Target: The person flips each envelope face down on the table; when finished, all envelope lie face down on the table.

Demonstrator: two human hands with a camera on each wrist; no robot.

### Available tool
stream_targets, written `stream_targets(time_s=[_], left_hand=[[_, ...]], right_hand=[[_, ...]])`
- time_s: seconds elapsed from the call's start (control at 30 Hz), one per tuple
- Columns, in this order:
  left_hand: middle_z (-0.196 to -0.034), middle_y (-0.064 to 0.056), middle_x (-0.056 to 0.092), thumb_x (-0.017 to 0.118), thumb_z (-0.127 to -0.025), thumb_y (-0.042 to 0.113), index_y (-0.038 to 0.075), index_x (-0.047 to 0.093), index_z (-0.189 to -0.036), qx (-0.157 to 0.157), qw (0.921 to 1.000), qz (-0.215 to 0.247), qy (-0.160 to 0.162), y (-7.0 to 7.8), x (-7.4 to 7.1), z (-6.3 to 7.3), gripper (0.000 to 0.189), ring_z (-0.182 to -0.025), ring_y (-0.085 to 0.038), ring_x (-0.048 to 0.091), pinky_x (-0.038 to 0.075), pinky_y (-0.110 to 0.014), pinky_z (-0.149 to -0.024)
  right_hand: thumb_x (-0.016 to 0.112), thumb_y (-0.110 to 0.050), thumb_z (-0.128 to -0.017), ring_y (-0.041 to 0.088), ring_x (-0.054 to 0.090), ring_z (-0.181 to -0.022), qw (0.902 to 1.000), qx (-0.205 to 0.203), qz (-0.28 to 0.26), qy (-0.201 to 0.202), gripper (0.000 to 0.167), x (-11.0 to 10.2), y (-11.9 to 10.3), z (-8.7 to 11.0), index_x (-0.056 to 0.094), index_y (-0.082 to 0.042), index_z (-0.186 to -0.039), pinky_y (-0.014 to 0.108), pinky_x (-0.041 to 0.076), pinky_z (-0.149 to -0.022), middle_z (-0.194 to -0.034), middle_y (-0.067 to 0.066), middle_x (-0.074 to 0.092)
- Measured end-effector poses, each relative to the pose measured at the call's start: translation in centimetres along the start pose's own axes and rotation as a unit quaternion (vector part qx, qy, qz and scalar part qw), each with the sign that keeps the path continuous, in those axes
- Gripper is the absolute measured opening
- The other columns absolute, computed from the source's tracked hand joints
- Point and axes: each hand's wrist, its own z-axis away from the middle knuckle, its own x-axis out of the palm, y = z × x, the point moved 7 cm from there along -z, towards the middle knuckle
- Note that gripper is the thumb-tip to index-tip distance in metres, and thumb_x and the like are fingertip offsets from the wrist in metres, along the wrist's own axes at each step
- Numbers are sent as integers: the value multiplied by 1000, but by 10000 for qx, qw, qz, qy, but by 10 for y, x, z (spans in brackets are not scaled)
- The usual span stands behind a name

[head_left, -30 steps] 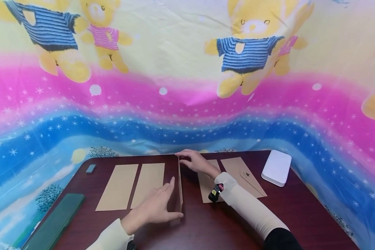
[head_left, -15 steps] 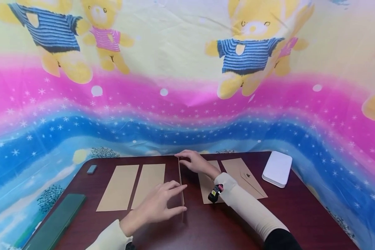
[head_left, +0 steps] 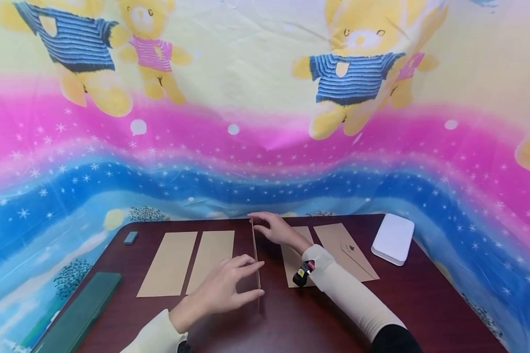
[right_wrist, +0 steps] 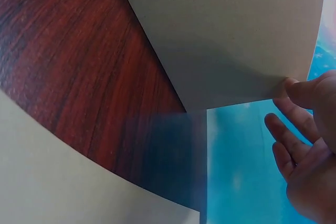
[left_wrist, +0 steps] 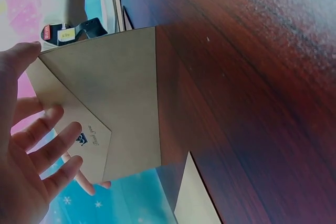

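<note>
A brown paper envelope [head_left: 254, 242] stands on its long edge mid-table, seen nearly edge-on in the head view. Its pointed flap with a small dark print faces the left palm in the left wrist view [left_wrist: 126, 87]. My right hand [head_left: 276, 229] pinches its far top corner between thumb and fingers. My left hand [head_left: 223, 284] is beside the near part, fingers spread and slightly bent. In the left wrist view, the left thumb tip is at the envelope's top corner and the other fingers lie in front of the flap; whether they touch it is unclear.
Two brown paper rectangles [head_left: 168, 264] lie flat at left. At right lie another brown piece [head_left: 293, 267], partly under the right arm, and a flap-side-up envelope [head_left: 344, 250]. A white box [head_left: 393, 239], green case [head_left: 79, 311] and small blue-grey block [head_left: 130, 238] sit near the edges.
The left hand's index finger, raised and pointing away a second ago, has swung right over the envelope's edge. The right hand keeps its pinch at the far end.
</note>
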Motion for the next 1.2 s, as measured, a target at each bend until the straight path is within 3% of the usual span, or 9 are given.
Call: stream_targets(time_s=[0.27, 0.5, 0.67, 0.97, 1.2], left_hand=[[-117, 8, 67, 77, -88, 51, 20, 68, -137, -4, 10000, -15, -23, -1, -1, 1, 58, -101, -9, 66, 53, -32, -86], [-119, 9, 67, 77, -88, 48, 20, 67, -138, -13, 10000, -8, -97, -1, 0, 0, 58, -104, -9, 66, 53, -33, -88], [-120, 9, 67, 77, -88, 48, 21, 66, -139, -72, 9998, -4, -193, -2, 1, 1, 59, -105, -8, 65, 53, -33, -89], [-119, 9, 66, 78, -87, 48, 21, 65, -140, -56, 9996, 6, -266, -2, 2, 0, 61, -102, -8, 65, 53, -32, -86], [-120, 9, 66, 81, -84, 48, 20, 65, -141, -5, 9995, -36, -302, -2, 2, 0, 65, -102, -8, 64, 52, -32, -86]], right_hand=[[61, -10, -103, 30, 67, -121, 9988, 202, -427, -110, 46, 10, 10, 1, 53, -1, -147, 48, 50, -107, -127, 19, 71], [63, -14, -103, 25, 68, -121, 9987, 443, -167, -200, 41, 20, 20, 6, 59, -7, -143, 46, 49, -109, -123, 8, 74], [62, -14, -103, 26, 68, -120, 9971, 626, -193, -384, 38, 27, 25, 8, 60, -3, -140, 47, 49, -109, -122, 8, 74], [65, -12, -100, 22, 69, -113, 9917, 1031, -201, -740, 31, 37, 40, 15, 67, -7, -131, 43, 53, -102, -115, 4, 74], [68, -11, -99, 24, 68, -115, 9868, 1199, -308, -1048, 30, 42, 43, 16, 68, -7, -129, 43, 52, -102, -119, 7, 73]])
